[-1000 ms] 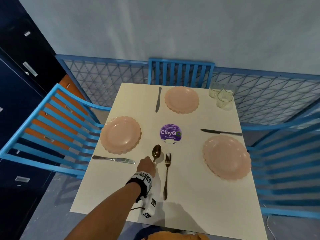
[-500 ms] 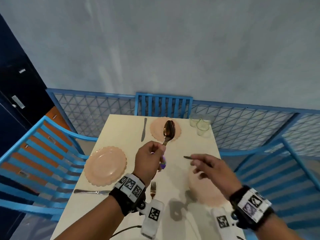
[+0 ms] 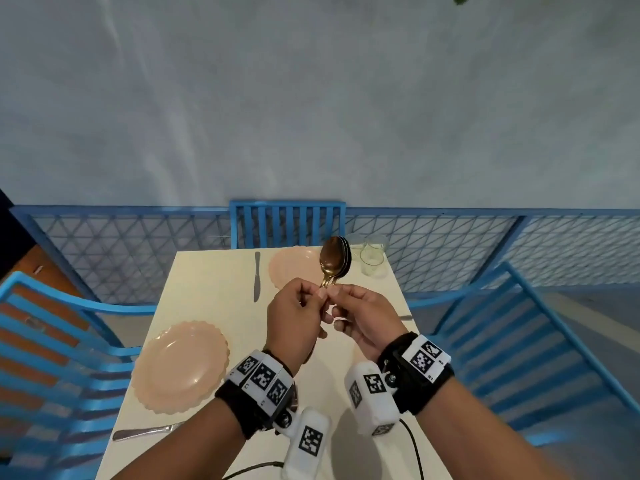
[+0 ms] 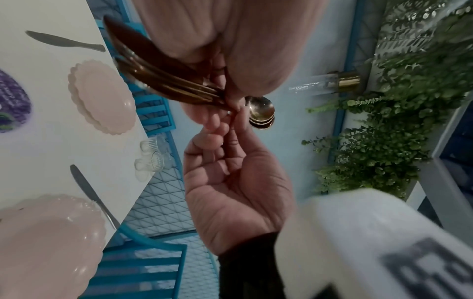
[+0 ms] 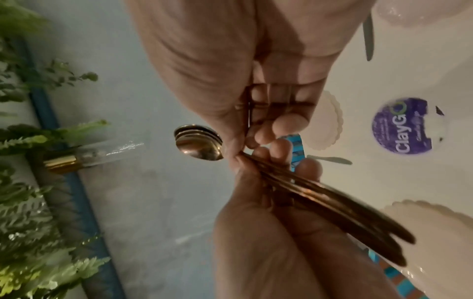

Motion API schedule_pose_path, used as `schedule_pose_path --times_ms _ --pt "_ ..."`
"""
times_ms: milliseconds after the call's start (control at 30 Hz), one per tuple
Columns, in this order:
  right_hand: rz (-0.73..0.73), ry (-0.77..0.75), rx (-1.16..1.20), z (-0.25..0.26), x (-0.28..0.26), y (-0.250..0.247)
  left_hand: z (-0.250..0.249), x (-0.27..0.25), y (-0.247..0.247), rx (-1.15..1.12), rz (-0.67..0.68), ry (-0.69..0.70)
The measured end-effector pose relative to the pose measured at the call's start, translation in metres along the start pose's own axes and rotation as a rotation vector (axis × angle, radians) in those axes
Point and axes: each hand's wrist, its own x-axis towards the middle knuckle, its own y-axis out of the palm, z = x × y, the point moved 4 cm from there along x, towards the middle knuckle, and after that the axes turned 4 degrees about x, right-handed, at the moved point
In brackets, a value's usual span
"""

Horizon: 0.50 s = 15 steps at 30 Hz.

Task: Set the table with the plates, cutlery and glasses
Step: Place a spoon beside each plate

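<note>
A stack of bronze spoons (image 3: 334, 257) is held upright above the white table (image 3: 207, 299), bowls up. My left hand (image 3: 319, 296) grips the handles, which fan out in the left wrist view (image 4: 163, 81). My right hand (image 3: 335, 294) pinches the spoons' necks just under the bowls (image 5: 199, 145). Pink scalloped plates lie at the far end (image 3: 291, 268) and the left (image 3: 180, 365); the right one is hidden behind my hands. A knife (image 3: 256, 275) lies by the far plate, another knife (image 3: 145, 433) by the left plate. Clear glasses (image 3: 370, 259) stand grouped at the far right corner.
Blue slatted chairs stand at the left (image 3: 52, 341), far end (image 3: 287, 220) and right (image 3: 519, 341) of the table. A blue mesh fence (image 3: 450, 251) runs behind. A purple round sticker (image 5: 401, 125) marks the table's middle. Green ferns (image 4: 396, 121) hang on the wall.
My left hand lifted the spoons off the table to chest height. My right hand came in and now pinches their necks. The head view has tilted up toward the wall.
</note>
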Motion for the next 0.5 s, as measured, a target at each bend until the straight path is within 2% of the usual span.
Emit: schedule_pose_path --times_ms 167,333,500 --pt "-0.057 -0.089 -0.120 0.015 0.020 -0.030 0.005 0.026 0.012 -0.119 -0.027 -0.078" --pt "-0.215 -0.094 -0.096 0.043 0.071 -0.106 0.028 0.082 0.036 -0.128 -0.029 -0.141" --pt "-0.248 -0.013 -0.562 0.037 0.160 -0.169 0.050 0.132 0.081 -0.093 -0.009 -0.215"
